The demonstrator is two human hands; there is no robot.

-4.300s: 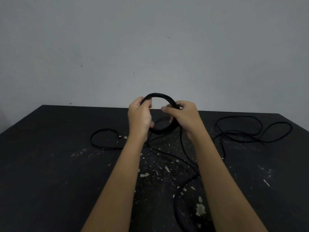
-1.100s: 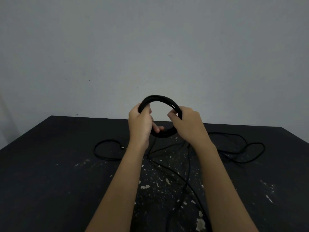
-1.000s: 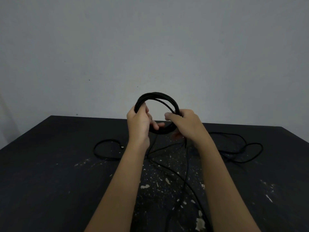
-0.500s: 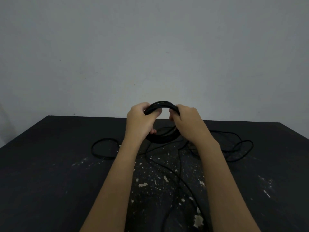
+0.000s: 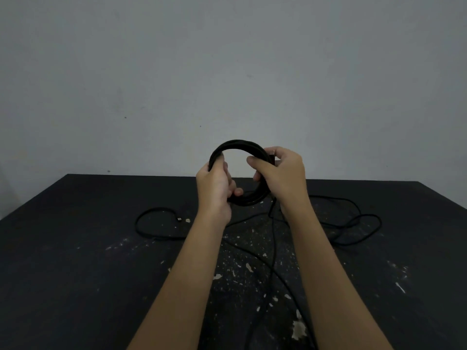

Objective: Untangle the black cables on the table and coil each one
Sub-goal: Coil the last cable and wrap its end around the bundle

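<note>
Both hands hold up one black coil of cable above the far middle of the worktop. It stands almost upright as a ring, with several turns lying close together. The left hand grips the left and lower side of the ring, its fingers curled round the bundle. The right hand grasps the right side in the same way, and one finger lies across the inner edge of the ring. A small pale piece shows near its fingertips, but it is too small to say what it is. From under the right hand a loose cable hangs down to the worktop and runs toward the near edge. There it crosses another thin strand between the two forearms. On the left, well apart from the hands, the cable makes an open loop that lies flat. Its end carries a small plug, just beside a pale fleck. On the right, more cable lies in wide loops, which overlap each other beyond the right forearm. The worktop is dark and has many pale paint flecks, mostly in its middle and near part. Behind it rises a plain grey wall.
</note>
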